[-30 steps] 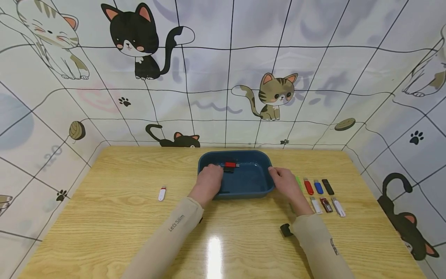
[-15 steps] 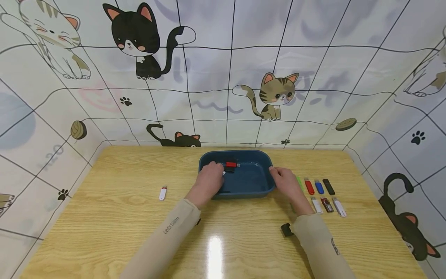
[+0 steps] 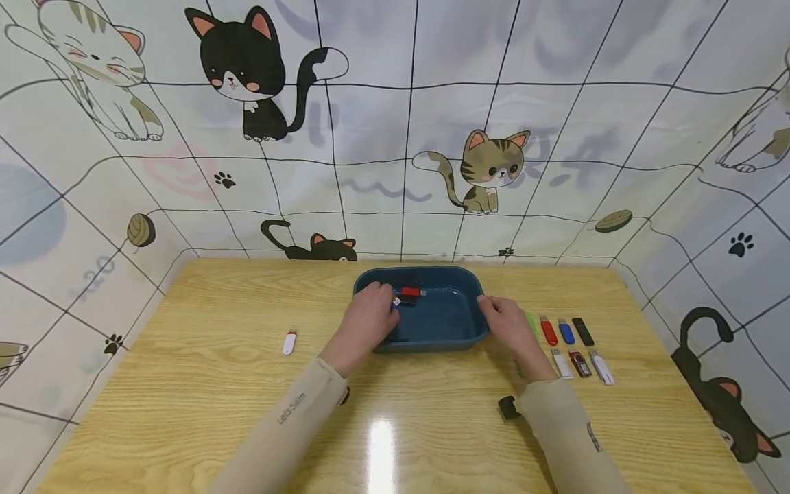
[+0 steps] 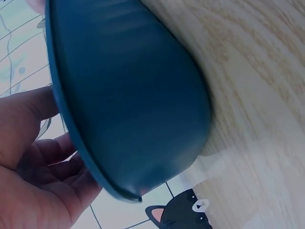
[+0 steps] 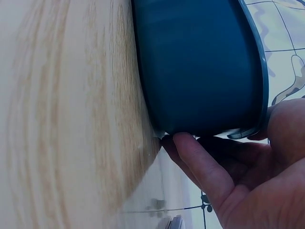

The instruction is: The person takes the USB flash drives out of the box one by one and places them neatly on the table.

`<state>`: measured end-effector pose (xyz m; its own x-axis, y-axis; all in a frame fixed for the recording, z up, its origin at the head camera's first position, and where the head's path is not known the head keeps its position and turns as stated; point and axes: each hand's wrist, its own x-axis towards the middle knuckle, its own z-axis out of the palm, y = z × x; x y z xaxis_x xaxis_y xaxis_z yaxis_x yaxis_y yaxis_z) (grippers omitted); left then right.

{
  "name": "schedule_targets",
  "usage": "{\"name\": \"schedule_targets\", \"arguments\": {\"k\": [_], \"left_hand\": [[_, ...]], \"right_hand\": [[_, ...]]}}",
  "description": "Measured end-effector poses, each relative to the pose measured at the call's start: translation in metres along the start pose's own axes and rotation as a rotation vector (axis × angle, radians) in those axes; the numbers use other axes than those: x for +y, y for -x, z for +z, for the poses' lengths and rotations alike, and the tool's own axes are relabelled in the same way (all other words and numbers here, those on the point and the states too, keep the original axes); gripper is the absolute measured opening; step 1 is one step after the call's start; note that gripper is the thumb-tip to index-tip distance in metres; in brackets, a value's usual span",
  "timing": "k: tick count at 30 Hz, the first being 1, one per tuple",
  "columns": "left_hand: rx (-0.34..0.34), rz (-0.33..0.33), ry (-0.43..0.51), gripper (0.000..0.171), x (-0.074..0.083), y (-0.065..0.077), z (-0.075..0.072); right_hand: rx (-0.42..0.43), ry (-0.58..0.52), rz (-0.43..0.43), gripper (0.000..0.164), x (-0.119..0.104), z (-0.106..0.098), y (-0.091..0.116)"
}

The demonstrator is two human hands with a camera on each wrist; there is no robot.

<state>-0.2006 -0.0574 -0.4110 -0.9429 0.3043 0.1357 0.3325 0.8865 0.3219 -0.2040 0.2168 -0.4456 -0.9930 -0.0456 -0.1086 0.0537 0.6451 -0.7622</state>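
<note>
A dark blue plastic box [image 3: 441, 345] sits at the back middle of the table. My left hand [image 3: 368, 317] reaches over its left side, and its fingers pinch a USB flash drive [image 3: 396, 302] with a silver plug and a bit of blue showing. In the left wrist view the box rim hides the left fingertips. Inside the box lie a red USB flash drive [image 3: 410, 292] and a black one [image 3: 407, 300], partly covered. My right hand [image 3: 507, 321] grips the right rim of the box, thumb on top and fingers against the outer wall.
A white and red USB flash drive [image 3: 289, 342] lies on the table at left. Several more lie in two rows at right, among them a red one [image 3: 548, 331] and a black one [image 3: 583, 331]. A cat-printed cloth [image 3: 370, 137] rises behind the table.
My left hand has risen slightly and drawn back left, and the silver-and-blue end of a flash drive has come into sight at its fingers. The right hand keeps its hold on the box.
</note>
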Motion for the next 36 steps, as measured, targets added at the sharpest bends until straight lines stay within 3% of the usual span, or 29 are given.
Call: {"name": "schedule_targets", "arguments": {"k": [16, 24, 36], "left_hand": [[0.030, -0.125, 0.219, 0.018, -0.015, 0.019, -0.028], [0.114, -0.133, 0.223, 0.017, -0.031, 0.029, -0.038], [0.166, -0.195, 0.237, 0.017, -0.053, 0.042, -0.048]], "right_hand": [[0.002, 0.001, -0.011, 0.047, 0.000, -0.001, 0.001], [-0.012, -0.006, 0.004, 0.047, 0.000, 0.000, 0.001], [-0.013, -0.008, 0.006, 0.046, 0.002, 0.000, 0.000]]}}
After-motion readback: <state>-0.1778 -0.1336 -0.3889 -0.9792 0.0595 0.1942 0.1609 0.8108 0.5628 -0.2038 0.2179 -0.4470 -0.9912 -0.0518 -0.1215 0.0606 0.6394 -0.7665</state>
